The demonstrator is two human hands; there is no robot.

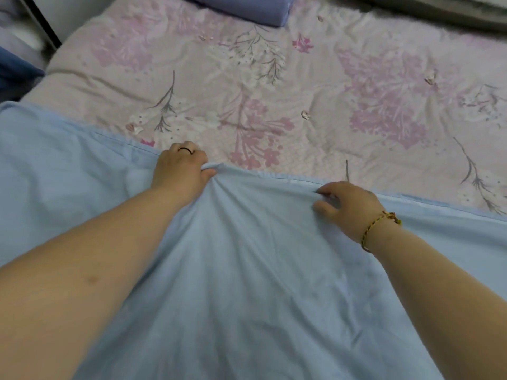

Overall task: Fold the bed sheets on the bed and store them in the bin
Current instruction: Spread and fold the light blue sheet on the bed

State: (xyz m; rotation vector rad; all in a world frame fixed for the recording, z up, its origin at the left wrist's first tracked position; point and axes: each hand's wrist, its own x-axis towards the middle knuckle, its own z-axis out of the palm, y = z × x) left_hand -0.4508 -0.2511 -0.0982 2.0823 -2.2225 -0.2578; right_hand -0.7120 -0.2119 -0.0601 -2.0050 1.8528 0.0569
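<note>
Left hand bunches the blue sheet's far hem at mid-frame, fist closed on the cloth. Right hand, lower right, pinches the same hem over the flowered quilt.

A quilted coverlet printed with pink blossoms and grey sprigs spreads across most of the upper view, lightly creased and dotted with small pale tufts. At its far edge lies a folded lavender-blue cloth, resting on it. To the right of that cloth, along the coverlet's far right edge, runs a grey furry throw. Off the coverlet's left side sits dark blue fabric, and beyond that stands a black-edged white panel.
</note>
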